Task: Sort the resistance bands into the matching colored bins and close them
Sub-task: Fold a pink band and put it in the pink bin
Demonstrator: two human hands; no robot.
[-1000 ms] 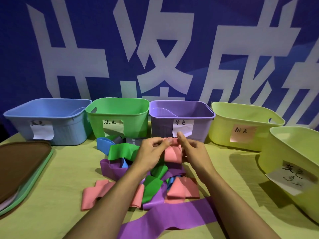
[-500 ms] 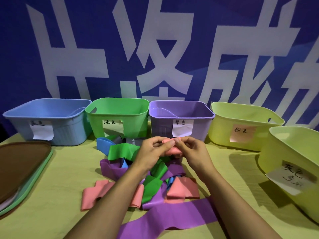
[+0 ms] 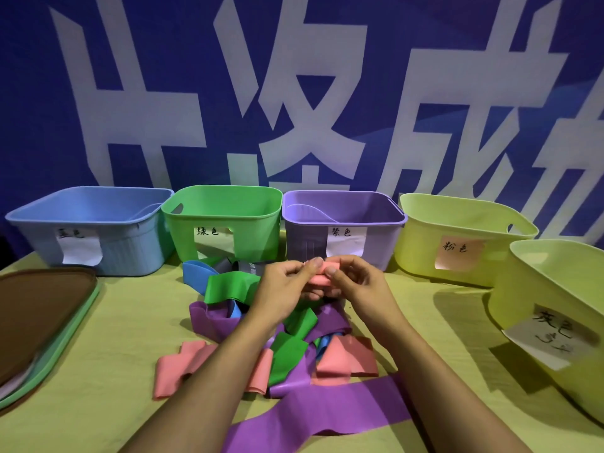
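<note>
Pink band [image 3: 322, 272], folded small, sits pinched between your left hand [image 3: 283, 291] and right hand [image 3: 358, 289], raised above the pile.

Both bare forearms reach forward from the bottom edge and draw together above the pile of bands [image 3: 281, 335]. The left hand [image 3: 281, 289] and the right hand [image 3: 356, 286] meet over the far side of that pile, thumbs uppermost and fingers curled. Together they pinch a small folded pink band [image 3: 323, 273] between thumbs and fingertips, one hand at each end.
</note>
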